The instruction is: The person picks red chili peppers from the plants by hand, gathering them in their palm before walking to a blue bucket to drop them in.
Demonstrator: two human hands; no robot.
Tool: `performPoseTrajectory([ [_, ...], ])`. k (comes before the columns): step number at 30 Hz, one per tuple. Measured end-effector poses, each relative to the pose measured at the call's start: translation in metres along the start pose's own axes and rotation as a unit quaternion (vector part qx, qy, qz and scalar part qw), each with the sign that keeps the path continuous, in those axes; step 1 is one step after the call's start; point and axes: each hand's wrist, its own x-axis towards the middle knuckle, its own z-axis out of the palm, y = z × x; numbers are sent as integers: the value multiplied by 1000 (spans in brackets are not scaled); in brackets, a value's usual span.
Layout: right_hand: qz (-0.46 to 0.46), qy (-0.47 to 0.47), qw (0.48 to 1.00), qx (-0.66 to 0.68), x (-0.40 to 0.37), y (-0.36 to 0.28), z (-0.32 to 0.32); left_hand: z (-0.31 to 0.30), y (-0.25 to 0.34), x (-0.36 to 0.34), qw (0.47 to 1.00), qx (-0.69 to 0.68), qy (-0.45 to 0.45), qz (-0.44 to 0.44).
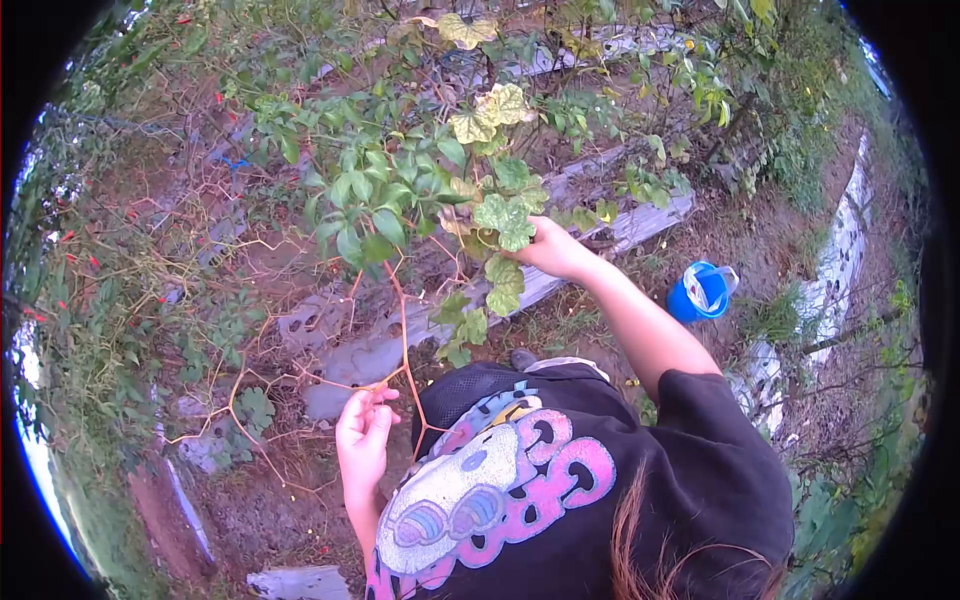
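Note:
A branching plant with a bare orange-brown stem (403,320) and green leaves (365,200) stands in front of my body. My left hand (364,432) is low beside this stem, its fingers curled together near a thin side branch; whatever lies between the fingertips is too small to make out. Farther up and to the right, my right hand (545,248) reaches in among lobed, partly yellowed vine leaves (505,220). Leaves cover its fingertips, so what it touches is hidden.
A blue bucket (702,292) with something pale inside stands on the ground at the right. Strips of greyish plastic sheeting (650,222) run across the soil. Thin branches with small red peppers (95,262) spread at the left. Dense greenery borders the right side.

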Motion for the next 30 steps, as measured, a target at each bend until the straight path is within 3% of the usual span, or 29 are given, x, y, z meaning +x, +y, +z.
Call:
performPoseTrajectory([
  [2,-10,27,998,-58,1,-3,9,-5,-3,-2,1000,-9,20,-5],
  [4,-24,27,999,-18,2,0,13,-6,-4,-4,999,-17,32,-18],
  [6,-89,45,995,-24,11,22,18,-9,-11,-2,999,-34,39,-16],
  [8,-48,53,997,-28,13,28,18,-6,-14,0,998,-45,48,-21],
  [10,-77,37,996,-7,16,37,19,1,-11,3,997,-51,55,-34],
  [17,83,41,979,181,11,30,23,12,-1,13,998,-48,34,-22],
  [20,100,65,981,155,-2,12,9,7,-4,18,998,-46,30,-15],
  [24,42,39,972,229,-13,19,-22,7,-3,22,999,-41,20,-17],
  [25,-21,56,966,251,-19,12,-25,7,-1,22,999,-41,19,-20],
  [30,-105,120,958,237,-32,-14,-57,11,6,23,999,-26,22,-28],
])
